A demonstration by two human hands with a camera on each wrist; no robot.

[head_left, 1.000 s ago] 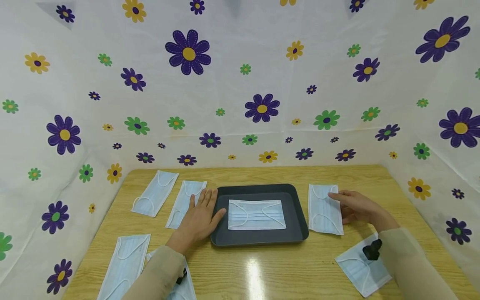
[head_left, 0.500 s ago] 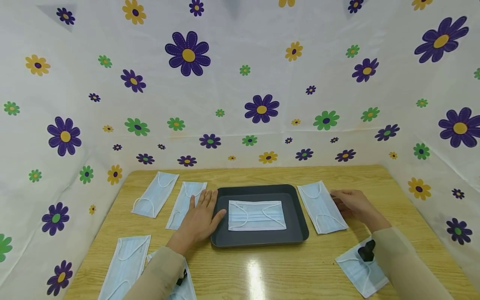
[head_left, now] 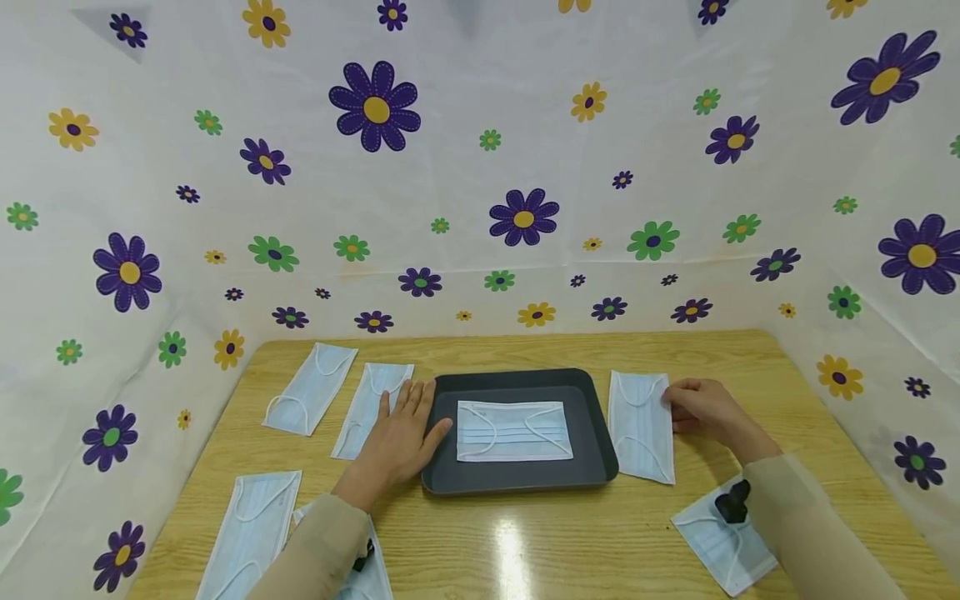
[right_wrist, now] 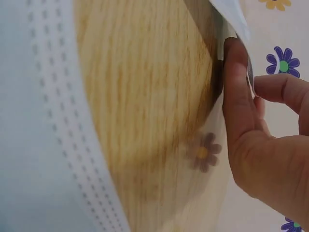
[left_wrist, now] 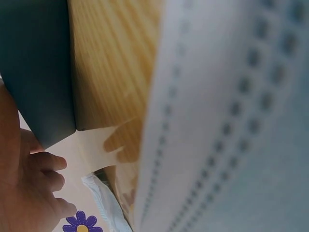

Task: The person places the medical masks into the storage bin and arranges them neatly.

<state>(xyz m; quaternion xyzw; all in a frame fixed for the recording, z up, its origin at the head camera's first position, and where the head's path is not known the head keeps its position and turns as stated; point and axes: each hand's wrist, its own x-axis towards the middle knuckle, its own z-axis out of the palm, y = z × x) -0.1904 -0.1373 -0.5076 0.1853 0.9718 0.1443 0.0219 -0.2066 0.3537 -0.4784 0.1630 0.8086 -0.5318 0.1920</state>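
Observation:
A dark grey tray sits mid-table with a light blue face mask lying crosswise in it. At the tray's left rim my left hand rests with fingers extended, partly over another face mask. Right of the tray, my right hand pinches the right edge of an upright-turned face mask, its ear loops facing up. In the right wrist view, thumb and fingers close on the edge of the held mask.
More face masks lie on the wooden table: one at the back left, one at the front left, one partly under the left sleeve, and one by the right sleeve. Flower-printed cloth encloses the table.
My right hand, still pinching the mask, has swung it anticlockwise toward the tray, then turned it back to nearly straight, slightly nearer the tray than at first. The left hand stays put.

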